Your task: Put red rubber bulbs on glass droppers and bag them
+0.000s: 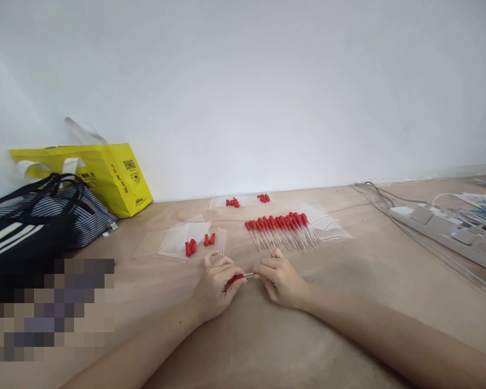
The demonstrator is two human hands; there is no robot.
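My left hand (221,283) pinches a red rubber bulb (235,278), which points toward my right hand. A thin clear glass tube (248,275) runs from the bulb's end into the closed fingers of my right hand (279,278). Whether the tube sits inside the bulb I cannot tell. Just beyond my left hand lie several bare glass tubes (221,240) and loose red bulbs (190,247) on clear plastic bags (168,240). Past my right hand, several droppers (281,229) with red bulbs and glass stems lie side by side in a row.
More red bulbs (232,203) lie on a bag near the wall. Flat plastic bags (324,219) sit behind the droppers. A yellow bag (121,178) and a striped bag (93,216) stand at left. A power strip (441,232) with grey cables (372,197) lies at right.
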